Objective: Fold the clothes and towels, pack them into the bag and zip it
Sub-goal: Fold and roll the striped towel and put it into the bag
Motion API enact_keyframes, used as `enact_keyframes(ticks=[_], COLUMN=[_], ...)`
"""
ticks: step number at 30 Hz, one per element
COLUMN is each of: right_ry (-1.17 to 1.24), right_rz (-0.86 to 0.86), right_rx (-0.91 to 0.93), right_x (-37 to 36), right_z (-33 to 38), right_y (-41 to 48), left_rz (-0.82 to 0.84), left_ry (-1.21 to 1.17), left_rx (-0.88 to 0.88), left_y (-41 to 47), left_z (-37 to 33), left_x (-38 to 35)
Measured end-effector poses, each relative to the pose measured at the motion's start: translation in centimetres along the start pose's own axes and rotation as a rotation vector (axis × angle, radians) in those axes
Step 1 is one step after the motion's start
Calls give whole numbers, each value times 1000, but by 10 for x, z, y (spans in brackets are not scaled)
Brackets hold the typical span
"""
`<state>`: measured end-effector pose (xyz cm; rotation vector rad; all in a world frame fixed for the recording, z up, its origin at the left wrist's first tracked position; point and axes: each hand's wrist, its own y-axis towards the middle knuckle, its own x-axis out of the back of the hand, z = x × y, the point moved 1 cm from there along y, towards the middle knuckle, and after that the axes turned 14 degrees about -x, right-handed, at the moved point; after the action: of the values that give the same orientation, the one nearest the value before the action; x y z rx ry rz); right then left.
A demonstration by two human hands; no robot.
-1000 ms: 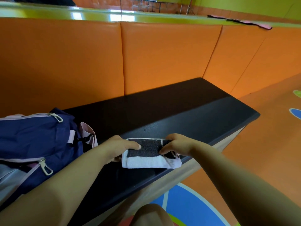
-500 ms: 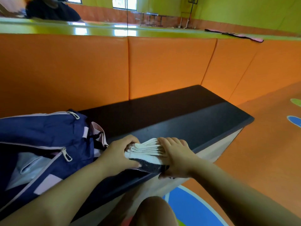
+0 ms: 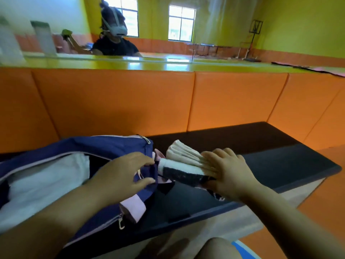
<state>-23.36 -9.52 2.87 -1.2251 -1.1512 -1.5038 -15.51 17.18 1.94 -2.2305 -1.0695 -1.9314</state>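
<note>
Towel (image 3: 183, 166) first: a folded bundle, white layers fanned on top with a dark band along its near side, held up off the black bench (image 3: 261, 165) just to the right of the bag (image 3: 78, 146). Right hand (image 3: 230, 173) clamps it, fingers (image 3: 211, 157) flat across the white folds and the thumb tucked under the dark edge, so that hand is closed on the towel. Left hand (image 3: 123, 174) sits at the bag's right end, fingers spread and curled loosely against the navy fabric beside the pink trim (image 3: 134, 206); it looks open, and whether it actually pinches the cloth I cannot tell. The bag lies on the bench's left part, its main zip gaping, with white folded cloth (image 3: 44, 182) already lying inside. A metal zip pull (image 3: 147, 140) shows at the bag's far upper corner, another (image 3: 121, 224) hangs at its near edge. Behind the bag runs the orange padded backrest (image 3: 115, 101).
</note>
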Motion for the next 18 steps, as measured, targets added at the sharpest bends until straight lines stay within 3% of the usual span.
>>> enact_keyframes(ticks=[4,10,14,18], right_ry=[161,148,141,139], right_rz=[-102,-250,-303,-322], right_rx=[-13,187,333,449], right_x=[5,1,-7,-17], right_z=[32,89,123,146], right_y=[10,22,26,30], left_rz=[30,-37,30,259], left_ry=[167,457,618,713], left_rx=[70,136,119,97], left_y=[-46,-94,-94,-83], left_z=[38,91,115,125], left_x=[38,81,96,107])
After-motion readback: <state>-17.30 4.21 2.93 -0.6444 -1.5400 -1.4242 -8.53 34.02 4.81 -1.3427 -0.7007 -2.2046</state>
